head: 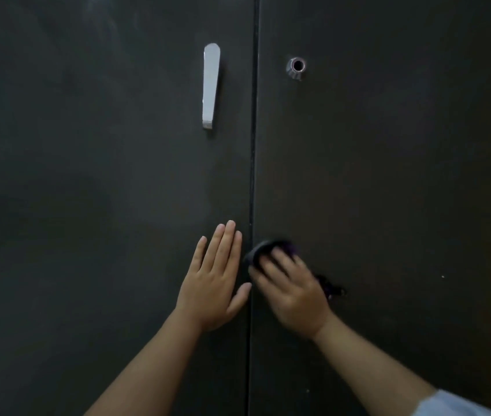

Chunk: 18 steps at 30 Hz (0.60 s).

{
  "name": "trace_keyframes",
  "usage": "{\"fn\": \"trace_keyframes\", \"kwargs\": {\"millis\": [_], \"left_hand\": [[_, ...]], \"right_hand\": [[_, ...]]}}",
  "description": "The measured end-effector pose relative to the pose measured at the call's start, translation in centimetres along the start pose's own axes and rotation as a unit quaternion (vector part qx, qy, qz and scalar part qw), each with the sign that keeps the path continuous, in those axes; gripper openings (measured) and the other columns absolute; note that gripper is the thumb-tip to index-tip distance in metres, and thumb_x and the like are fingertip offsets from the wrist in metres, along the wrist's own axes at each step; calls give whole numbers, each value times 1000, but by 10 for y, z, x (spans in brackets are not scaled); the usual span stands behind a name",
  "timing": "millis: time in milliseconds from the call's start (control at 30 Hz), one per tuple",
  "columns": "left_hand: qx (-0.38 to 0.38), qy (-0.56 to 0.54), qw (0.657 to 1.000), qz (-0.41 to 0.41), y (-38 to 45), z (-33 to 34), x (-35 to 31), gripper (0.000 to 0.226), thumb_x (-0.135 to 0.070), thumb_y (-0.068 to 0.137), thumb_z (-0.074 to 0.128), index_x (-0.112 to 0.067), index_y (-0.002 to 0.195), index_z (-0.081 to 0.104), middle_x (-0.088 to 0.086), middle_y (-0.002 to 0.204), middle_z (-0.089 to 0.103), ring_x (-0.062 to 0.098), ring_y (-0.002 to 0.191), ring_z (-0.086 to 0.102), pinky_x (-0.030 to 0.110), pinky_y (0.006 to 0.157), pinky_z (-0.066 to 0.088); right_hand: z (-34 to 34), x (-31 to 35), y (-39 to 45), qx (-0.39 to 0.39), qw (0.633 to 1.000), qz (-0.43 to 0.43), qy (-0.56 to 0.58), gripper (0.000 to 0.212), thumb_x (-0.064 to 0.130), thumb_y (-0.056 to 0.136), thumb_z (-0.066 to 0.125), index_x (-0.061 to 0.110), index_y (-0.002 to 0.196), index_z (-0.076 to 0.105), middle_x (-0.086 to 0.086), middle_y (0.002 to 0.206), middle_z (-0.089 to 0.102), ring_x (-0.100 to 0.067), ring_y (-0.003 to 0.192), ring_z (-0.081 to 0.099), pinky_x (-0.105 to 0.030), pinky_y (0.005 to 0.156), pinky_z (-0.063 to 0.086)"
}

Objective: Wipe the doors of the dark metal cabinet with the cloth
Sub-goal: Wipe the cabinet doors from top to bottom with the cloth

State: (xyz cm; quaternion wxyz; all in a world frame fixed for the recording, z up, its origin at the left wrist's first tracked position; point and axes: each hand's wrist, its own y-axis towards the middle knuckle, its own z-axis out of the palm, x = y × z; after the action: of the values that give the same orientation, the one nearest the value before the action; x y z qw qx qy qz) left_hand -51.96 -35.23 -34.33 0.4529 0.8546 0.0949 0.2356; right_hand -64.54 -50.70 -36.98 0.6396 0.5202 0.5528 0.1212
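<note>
Two closed doors of a dark metal cabinet fill the view, meeting at a vertical seam. The left door carries a long silver handle that hangs upright near the seam; the right door carries a small round lock fitting at about the same height. The left hand lies flat on the left door just beside the seam, fingers straight and together, thumb reaching toward the gap; it holds nothing and most likely braces the panel so that the door does not rattle or swing under pressure from the other side. The right hand lies on the right door just across the seam, fingers spread over a dark cloth, which it presses against the metal. The cloth bunches beyond the fingertips, and a frayed purple edge shows past the outer side of the hand. This hand and the cloth are blurred, which suggests a wiping stroke in progress low on the right door, well below the lock fitting. The two hands sit near each other but apart, one on each door. A pale sleeve shows at the right forearm. Faint lighter streaks on the upper left door cannot be read as either dust or wiped patches.
</note>
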Motion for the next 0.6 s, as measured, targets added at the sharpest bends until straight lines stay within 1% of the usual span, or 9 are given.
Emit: {"fn": "trace_keyframes", "kwargs": {"millis": [67, 133, 200, 233, 300, 367, 467, 533, 600], "left_hand": [[14, 5, 1000, 7, -7, 2, -1, 78, -48, 86, 35, 4, 143, 24, 23, 150, 21, 36, 138, 22, 48, 108, 21], [25, 9, 1000, 12, -13, 3, 0, 77, -48, 86, 34, 3, 143, 23, 22, 150, 21, 36, 138, 22, 48, 107, 21], [29, 6, 1000, 6, -15, 4, 1, 76, -47, 86, 35, 3, 142, 26, 22, 150, 22, 35, 139, 22, 48, 107, 22], [27, 4, 1000, 4, -15, 4, 0, 76, -47, 85, 35, 3, 141, 26, 22, 150, 22, 35, 139, 20, 48, 107, 22], [24, 2, 1000, 2, -12, 5, -2, 75, -46, 85, 35, 3, 142, 27, 21, 150, 22, 34, 140, 18, 48, 108, 21], [20, -3, 1000, -2, -8, 8, -6, 76, -46, 84, 35, 2, 142, 27, 21, 150, 22, 35, 139, 19, 49, 108, 21], [19, -17, 1000, -15, -2, 14, -16, 76, -47, 85, 35, 0, 143, 23, 20, 151, 19, 35, 140, 18, 49, 111, 18], [17, -18, 999, -22, -2, 19, -22, 77, -47, 85, 36, -1, 144, 23, 19, 152, 18, 34, 141, 16, 50, 110, 18], [16, -17, 999, -23, -2, 24, -27, 77, -48, 84, 37, -2, 145, 23, 18, 152, 18, 33, 141, 13, 52, 110, 16]], "right_hand": [[8, 23, -43, 43, 996, -73, 13, 36, 22, 95, 51, 23, 130, 53, -3, 135, 55, -25, 132, 40, -45, 106, 37], [10, 25, -60, 68, 989, -133, 5, 36, 23, 97, 49, 24, 133, 52, -1, 140, 50, -22, 134, 39, -42, 110, 33], [6, 8, -52, 68, 984, -165, -11, 36, 23, 96, 51, 23, 132, 53, -2, 138, 51, -23, 132, 42, -42, 107, 38], [3, -2, -44, 57, 985, -159, -26, 36, 21, 95, 50, 22, 131, 55, -3, 136, 54, -24, 130, 45, -42, 105, 40], [-5, -28, -24, 19, 994, -92, -53, 36, 17, 96, 43, 19, 128, 59, -7, 129, 59, -29, 124, 51, -46, 101, 42], [-14, -54, -3, -18, 997, 18, -76, 35, 12, 95, 41, 14, 123, 63, -12, 123, 62, -36, 117, 55, -50, 95, 44], [-21, -80, 14, -37, 981, 158, -107, 37, 7, 88, 54, 7, 124, 60, -21, 123, 60, -43, 120, 51, -52, 91, 47], [-21, -81, 14, -48, 972, 207, -98, 38, 9, 88, 58, 5, 126, 59, -22, 126, 58, -43, 124, 43, -54, 93, 45], [-17, -66, 1, -52, 974, 202, -85, 37, 12, 90, 53, 7, 126, 59, -21, 125, 59, -40, 126, 39, -53, 95, 43]]}}
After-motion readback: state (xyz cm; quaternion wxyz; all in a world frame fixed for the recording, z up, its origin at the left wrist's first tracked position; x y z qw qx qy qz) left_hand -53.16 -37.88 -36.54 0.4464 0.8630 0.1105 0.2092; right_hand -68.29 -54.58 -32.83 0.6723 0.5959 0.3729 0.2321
